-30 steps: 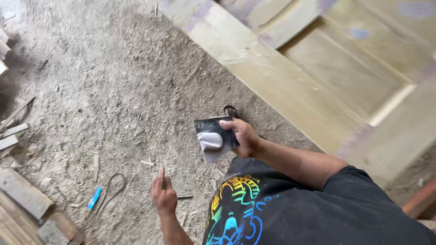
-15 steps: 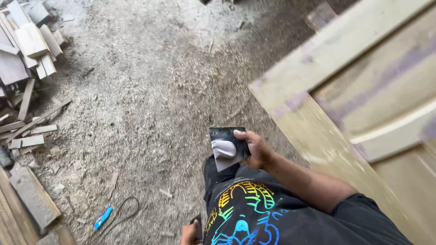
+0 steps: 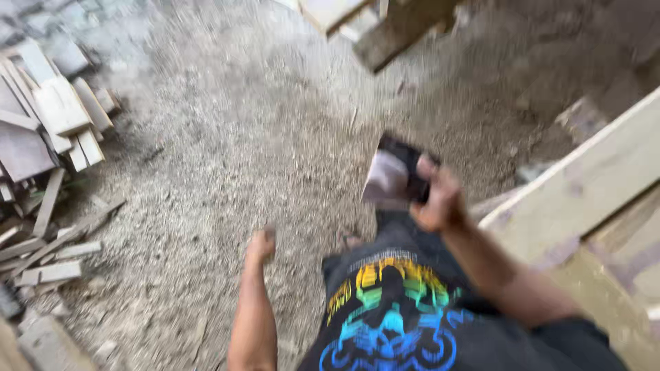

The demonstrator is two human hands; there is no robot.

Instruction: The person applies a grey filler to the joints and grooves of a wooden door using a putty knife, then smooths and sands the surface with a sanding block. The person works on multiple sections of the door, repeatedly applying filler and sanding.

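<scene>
- Our right hand [image 3: 434, 199] is closed around a dark, flat piece with a pale grey face, the sanding block [image 3: 393, 177], held out in front of the body at about waist height, over the floor.
- Our left hand [image 3: 261, 245] hangs low beside the dark printed shirt [image 3: 392, 309], curled into a loose fist; the blur keeps us from telling whether it holds anything.
- To carry the block well, we judge the grip should stay firm with the thumb across the top, pale face turned away from the shirt, and the arm kept clear of the wood on the right.
- The pale wooden frame [image 3: 584, 185] runs slantwise just beside our right forearm; it is the nearest thing to bump.
- A heap of wood offcuts [image 3: 51, 130] lies well apart on the left, with loose strips spilling toward the middle.
- The floor [image 3: 227, 137] is covered in sawdust and small scraps, so footing looks soft and uneven.
- Another timber piece [image 3: 405, 27] juts in at the top edge.
</scene>
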